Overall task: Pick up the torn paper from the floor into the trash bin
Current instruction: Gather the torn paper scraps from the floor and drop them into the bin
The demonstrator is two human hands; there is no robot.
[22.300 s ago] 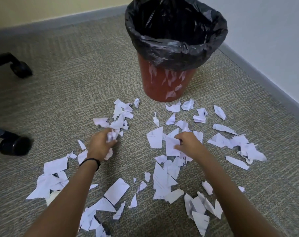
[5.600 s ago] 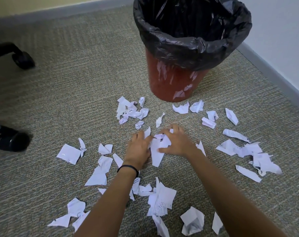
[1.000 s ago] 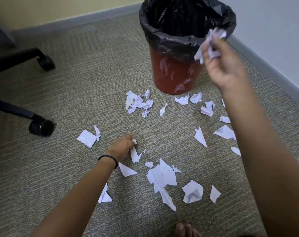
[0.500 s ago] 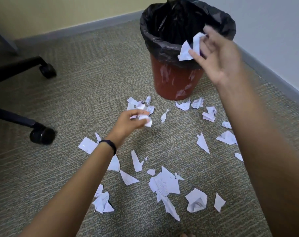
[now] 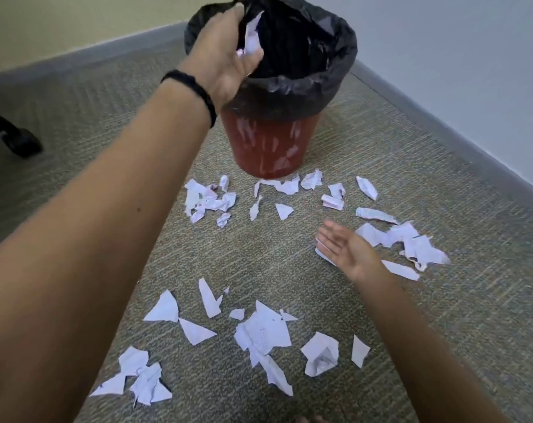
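— So, where is the left hand [image 5: 225, 56]?
— Over the near rim of the trash bin [image 5: 271, 141], which is red with a black liner [image 5: 314, 56] folded over its top. The fingers curl loosely around a few paper scraps [image 5: 251, 38] held above the bin's mouth. A black band [image 5: 195, 90] circles that wrist.
— And the right hand [image 5: 347, 248]?
— Low over the carpet [image 5: 106, 96], fingers stretched out flat and holding nothing. One torn piece [image 5: 323, 253] lies just under its fingertips.
— Where is the rest of the torn paper?
— Scattered on the floor. A ragged pile [image 5: 411, 242] lies just right of the right hand, a cluster [image 5: 208, 199] sits beyond it near the bin's foot, and larger pieces [image 5: 262, 334] lie nearer than both hands, between the forearms.
— Anything else?
— A chair caster [image 5: 21, 141] stands far left of the left arm.
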